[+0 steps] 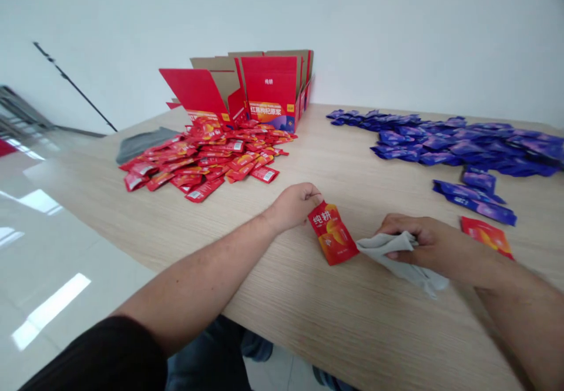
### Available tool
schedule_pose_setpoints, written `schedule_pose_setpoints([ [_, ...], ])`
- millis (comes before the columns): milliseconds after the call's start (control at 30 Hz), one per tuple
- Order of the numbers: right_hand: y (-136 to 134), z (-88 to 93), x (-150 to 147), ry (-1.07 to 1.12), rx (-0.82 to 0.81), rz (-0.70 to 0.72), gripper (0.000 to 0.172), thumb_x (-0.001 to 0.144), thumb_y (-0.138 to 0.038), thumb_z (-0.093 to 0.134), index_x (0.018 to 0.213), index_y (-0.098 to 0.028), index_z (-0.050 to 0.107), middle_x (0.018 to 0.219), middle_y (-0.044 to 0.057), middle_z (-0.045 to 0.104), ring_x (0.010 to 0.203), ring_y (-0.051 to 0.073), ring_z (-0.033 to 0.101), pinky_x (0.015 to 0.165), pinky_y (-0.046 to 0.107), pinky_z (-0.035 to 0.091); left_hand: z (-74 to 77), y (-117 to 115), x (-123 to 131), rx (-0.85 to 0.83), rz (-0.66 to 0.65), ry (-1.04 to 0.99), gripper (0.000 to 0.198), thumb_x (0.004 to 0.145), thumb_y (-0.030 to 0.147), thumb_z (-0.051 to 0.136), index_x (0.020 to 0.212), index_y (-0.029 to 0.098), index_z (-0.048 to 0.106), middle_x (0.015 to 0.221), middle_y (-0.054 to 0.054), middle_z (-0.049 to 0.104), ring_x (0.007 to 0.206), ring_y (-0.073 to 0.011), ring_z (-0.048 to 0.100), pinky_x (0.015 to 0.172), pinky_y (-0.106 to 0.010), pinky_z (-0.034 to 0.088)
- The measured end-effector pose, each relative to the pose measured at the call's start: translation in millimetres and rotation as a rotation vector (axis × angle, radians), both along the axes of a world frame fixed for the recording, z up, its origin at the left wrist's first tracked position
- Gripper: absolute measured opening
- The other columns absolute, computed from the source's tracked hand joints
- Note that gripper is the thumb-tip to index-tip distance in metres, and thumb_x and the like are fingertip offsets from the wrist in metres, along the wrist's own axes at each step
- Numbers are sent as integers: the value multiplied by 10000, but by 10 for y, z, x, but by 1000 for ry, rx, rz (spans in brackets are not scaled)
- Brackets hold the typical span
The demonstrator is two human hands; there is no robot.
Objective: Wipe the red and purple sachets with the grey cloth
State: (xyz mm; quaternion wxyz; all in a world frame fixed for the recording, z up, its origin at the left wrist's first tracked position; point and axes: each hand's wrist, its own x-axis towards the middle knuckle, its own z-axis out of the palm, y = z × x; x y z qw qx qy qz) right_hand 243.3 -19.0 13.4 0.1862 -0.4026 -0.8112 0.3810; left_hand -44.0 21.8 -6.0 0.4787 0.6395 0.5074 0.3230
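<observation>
My left hand [299, 204] pinches the top corner of a red pouch [333, 234] with orange fruit printed on it. The pouch hangs tilted over the wooden table, its printed face towards me. In my right hand [408, 235] is a folded grey-white cloth [396, 253], gripped between thumb and fingers. The cloth's left tip meets or overlaps the pouch's lower right corner in view; whether they touch I cannot tell. Another red pouch [487, 235] lies just beyond my right wrist, partly hidden by it.
Many red pouches [211, 153] are heaped at the left on the table [247, 297], beside a dark grey cloth [147, 141]. Open red cartons [271, 94] stand behind them by the wall. Blue-purple pouches [445, 141] spread across the back right. The table's front edge is near my legs.
</observation>
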Motion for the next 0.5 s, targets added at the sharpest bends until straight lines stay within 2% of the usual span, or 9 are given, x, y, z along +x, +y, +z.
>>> schedule_pose_setpoints([
  [133, 59, -145, 39, -15, -100, -108, 342, 762, -554, 781, 867, -228, 772, 758, 30, 703, 647, 199, 658, 564, 306, 525, 158, 79, -261, 100, 166, -100, 177, 973, 257, 544, 812, 186, 566, 586, 53, 532, 415, -73, 441, 384, -188, 355],
  [233, 37, -203, 38, -11, -188, -160, 396, 765, -590, 761, 915, -224, 759, 749, 23, 692, 651, 199, 644, 568, 309, 512, 278, 138, -435, 153, 252, -183, 195, 974, 255, 547, 792, 187, 549, 593, 55, 525, 427, -64, 440, 391, -177, 367],
  [367, 7, -197, 0, -15, -215, -165, 407, 762, -587, 757, 927, -215, 758, 771, 27, 693, 680, 200, 641, 601, 316, 504, 401, 275, -727, 191, 373, -237, 170, 960, 250, 564, 805, 182, 555, 588, 42, 548, 442, -82, 492, 388, -184, 386],
  [500, 4, -171, -34, -14, -241, -181, 418, 729, -592, 769, 898, -211, 749, 766, 29, 692, 679, 202, 632, 611, 320, 495, 560, 567, -1122, 200, 552, -279, 144, 947, 205, 552, 806, 179, 558, 557, 40, 548, 419, -94, 492, 397, -194, 410],
])
